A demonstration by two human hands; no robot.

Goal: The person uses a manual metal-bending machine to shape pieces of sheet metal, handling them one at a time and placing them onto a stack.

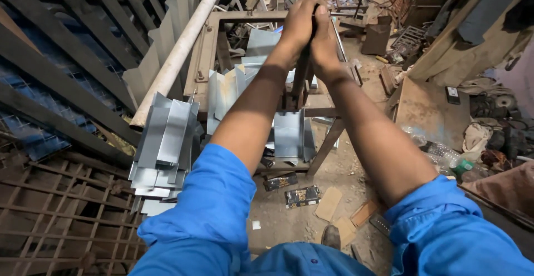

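Head cam: left hand (pixel 297 23) & right hand (pixel 324 40) both clamped, fingers together, round a dark upright lever (pixel 301 78) on metal frame (pixel 208 59); bent sheet-metal pieces (pixel 167 137) stacked nr left.

We're in a bright blue work shirt, sleeves rolled up in thick bunches past the elbows, forearms bare. No gloves on the left hand (pixel 297 23) or right hand (pixel 324 40), no watch either.

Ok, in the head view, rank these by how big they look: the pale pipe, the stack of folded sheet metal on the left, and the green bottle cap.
1. pale pipe
2. stack of folded sheet metal, though nearer the camera, so unsure
3. green bottle cap
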